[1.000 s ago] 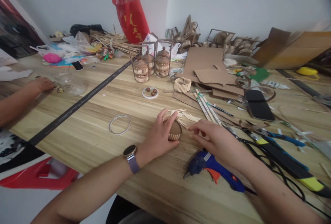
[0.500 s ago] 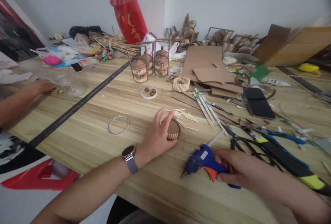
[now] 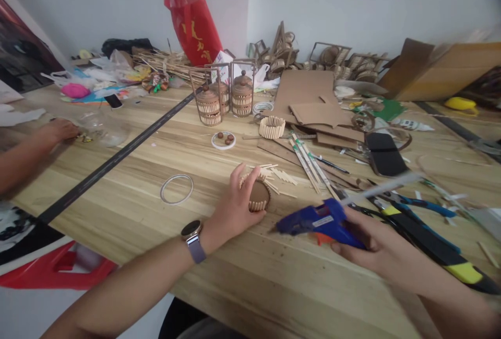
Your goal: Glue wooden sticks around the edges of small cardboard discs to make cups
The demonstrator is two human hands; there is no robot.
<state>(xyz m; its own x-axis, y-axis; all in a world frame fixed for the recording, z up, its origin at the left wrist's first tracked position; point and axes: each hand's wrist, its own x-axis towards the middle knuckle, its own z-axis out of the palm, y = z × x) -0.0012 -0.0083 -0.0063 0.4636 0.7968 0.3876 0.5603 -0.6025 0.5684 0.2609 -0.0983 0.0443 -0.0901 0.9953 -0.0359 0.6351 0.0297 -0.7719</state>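
My left hand [image 3: 238,204], with a watch on its wrist, curls round the left side of a small round basket [image 3: 261,195]. The basket has a brown base and a rim of short upright wooden sticks; my thumb is at its front, my fingers behind. In my right hand [image 3: 370,240] is a blue hot glue gun [image 3: 323,222], its orange trigger partly hidden and a glue stick jutting from its back. The nozzle points left, just right of my left hand. Loose short sticks [image 3: 284,174] lie behind the basket.
Behind are a stick ring [image 3: 272,127], brown beads [image 3: 229,138] in a tape roll and lidded baskets in frames [image 3: 242,96]. Pliers [image 3: 426,206], a box cutter [image 3: 434,245] and a phone [image 3: 385,154] lie right. Another person's hand [image 3: 62,129] rests at left.
My right hand has raised the glue gun off the tabletop and levelled it, its nozzle now higher. My left hand stays at the basket.
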